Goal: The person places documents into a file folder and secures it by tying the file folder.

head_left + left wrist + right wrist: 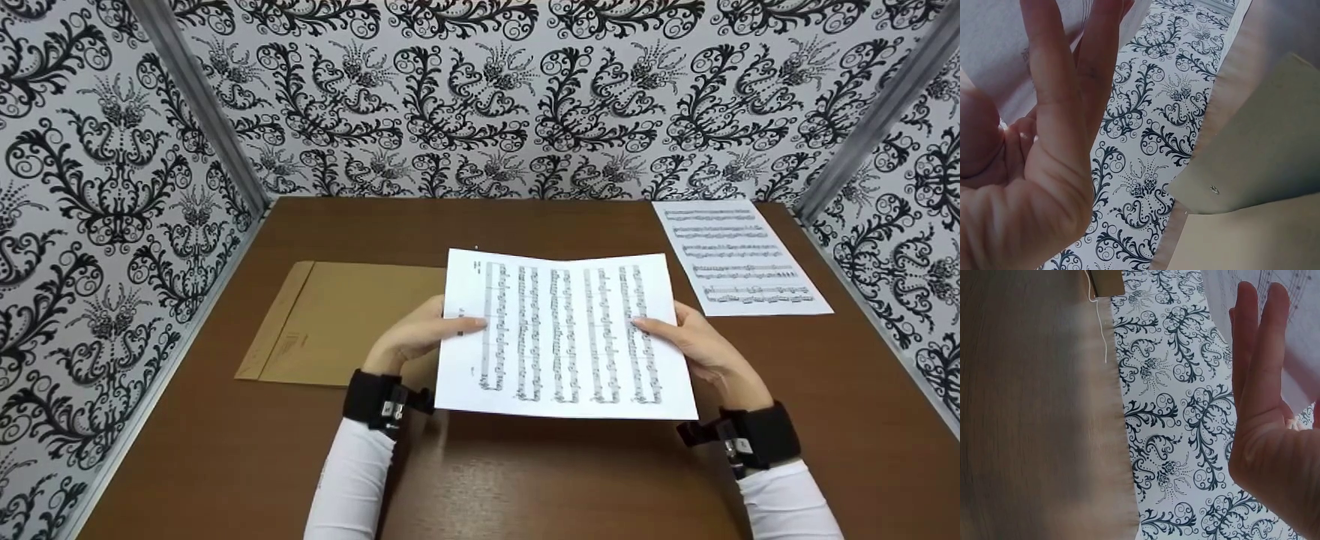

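A white sheet of printed music (562, 337) is held above the brown table (525, 480), turned sideways so its staves run up and down. My left hand (420, 334) pinches its left edge, thumb on top and fingers underneath. My right hand (697, 345) pinches the right edge the same way. In the left wrist view my fingers (1067, 73) lie straight against the back of the sheet (994, 50). The right wrist view shows straight fingers (1258, 354) behind the paper (1297, 337).
A tan envelope (330, 322) lies flat on the table left of the held sheet, partly under it. A second sheet of music (739, 255) lies at the far right. Patterned walls (480, 97) close in the table on three sides.
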A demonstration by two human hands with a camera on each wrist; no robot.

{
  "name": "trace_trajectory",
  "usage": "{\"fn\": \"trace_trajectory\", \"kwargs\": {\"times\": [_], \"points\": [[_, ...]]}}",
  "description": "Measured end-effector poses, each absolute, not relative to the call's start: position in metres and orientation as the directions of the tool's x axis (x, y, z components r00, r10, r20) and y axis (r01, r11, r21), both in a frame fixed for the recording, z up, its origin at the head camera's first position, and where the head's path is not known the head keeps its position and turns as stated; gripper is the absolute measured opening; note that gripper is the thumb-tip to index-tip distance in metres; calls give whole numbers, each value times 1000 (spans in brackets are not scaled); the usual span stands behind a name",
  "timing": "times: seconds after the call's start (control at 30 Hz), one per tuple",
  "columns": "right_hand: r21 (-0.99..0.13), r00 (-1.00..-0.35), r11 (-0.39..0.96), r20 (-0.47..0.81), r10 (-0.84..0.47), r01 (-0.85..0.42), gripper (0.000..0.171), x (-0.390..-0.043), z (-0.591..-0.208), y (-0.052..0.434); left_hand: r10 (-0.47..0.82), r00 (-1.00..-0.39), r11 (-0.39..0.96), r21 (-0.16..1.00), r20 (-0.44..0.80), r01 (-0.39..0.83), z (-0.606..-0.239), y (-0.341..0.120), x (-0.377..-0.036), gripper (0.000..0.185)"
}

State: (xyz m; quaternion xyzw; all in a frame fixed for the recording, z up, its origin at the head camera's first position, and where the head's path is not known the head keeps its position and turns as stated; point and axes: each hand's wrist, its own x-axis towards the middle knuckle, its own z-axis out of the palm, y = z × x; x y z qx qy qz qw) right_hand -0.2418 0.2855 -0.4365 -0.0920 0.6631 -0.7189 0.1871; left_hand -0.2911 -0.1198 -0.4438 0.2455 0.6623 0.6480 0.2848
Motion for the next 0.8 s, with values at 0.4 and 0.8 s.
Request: {"fn": "trace_trajectory", "kwargs": {"times": [0.4,0.8], "points": [[-994,-862,-5,-91,-499,108,21,-245,-443,290,708,-704,40,998,-63,-50,-441,-120,-290,38],[-990,-876,22,-133,-464,139,21,-245,-445,287,677,-728,73,994,-108,-80,-440,-126,-290,36]]}}
